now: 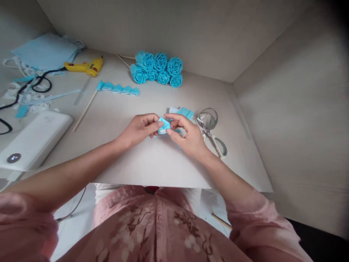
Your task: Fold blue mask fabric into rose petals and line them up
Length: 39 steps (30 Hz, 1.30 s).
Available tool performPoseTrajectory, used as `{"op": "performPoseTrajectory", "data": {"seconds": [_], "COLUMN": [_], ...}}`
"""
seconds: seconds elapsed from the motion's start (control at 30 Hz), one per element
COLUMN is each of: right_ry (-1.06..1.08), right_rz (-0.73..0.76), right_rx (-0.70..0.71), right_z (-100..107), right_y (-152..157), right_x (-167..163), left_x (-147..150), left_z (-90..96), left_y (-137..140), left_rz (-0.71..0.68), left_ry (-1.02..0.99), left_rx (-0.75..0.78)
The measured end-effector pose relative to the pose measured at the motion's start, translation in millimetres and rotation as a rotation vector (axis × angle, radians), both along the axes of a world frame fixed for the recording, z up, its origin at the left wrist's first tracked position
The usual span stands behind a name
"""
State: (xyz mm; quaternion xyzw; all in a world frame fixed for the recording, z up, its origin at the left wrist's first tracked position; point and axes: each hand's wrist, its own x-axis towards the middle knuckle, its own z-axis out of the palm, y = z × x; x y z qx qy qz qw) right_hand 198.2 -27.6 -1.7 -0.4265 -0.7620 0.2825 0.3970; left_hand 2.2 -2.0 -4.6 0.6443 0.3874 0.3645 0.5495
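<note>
Over the front middle of the table, both hands hold a small folded piece of blue mask fabric. My left hand pinches it from the left, thumb laid across its front. On the other side, my right hand grips its right edge between thumb and fingers. Behind the right hand lie more cut blue fabric pieces, partly hidden. To the right rest white-handled scissors and a roll of clear tape. Farther back, a wooden stick has a row of folded blue petals at its top.
Blue fabric roses are bunched near the back wall. A yellow glue gun, its black cord and a glue stick lie back left, before stacked face masks. Fabric scraps and a white power bank occupy the left side.
</note>
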Motion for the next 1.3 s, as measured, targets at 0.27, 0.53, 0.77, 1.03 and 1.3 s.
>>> {"op": "performPoseTrajectory", "data": {"seconds": [0.27,0.53,0.77,1.03,1.3], "right_ry": [0.111,0.016,-0.326,-0.479,-0.739], "right_rz": [-0.044,-0.026,-0.495,-0.417,-0.472], "right_rx": [-0.069,0.007,0.112,-0.255,-0.133], "right_z": [-4,5,23,26,23], "right_y": [2,7,44,38,10], "right_x": [1,10,96,121,106], "left_x": [4,-2,-1,-2,2], "left_z": [-2.8,-6.8,-7.1,-9.8,-5.8], "left_y": [1,3,4,5,2], "left_rz": [-0.013,0.067,0.144,0.136,0.126], "left_ry": [0.032,-0.062,-0.056,-0.088,-0.129], "left_rx": [-0.037,-0.070,-0.088,-0.106,-0.161]}}
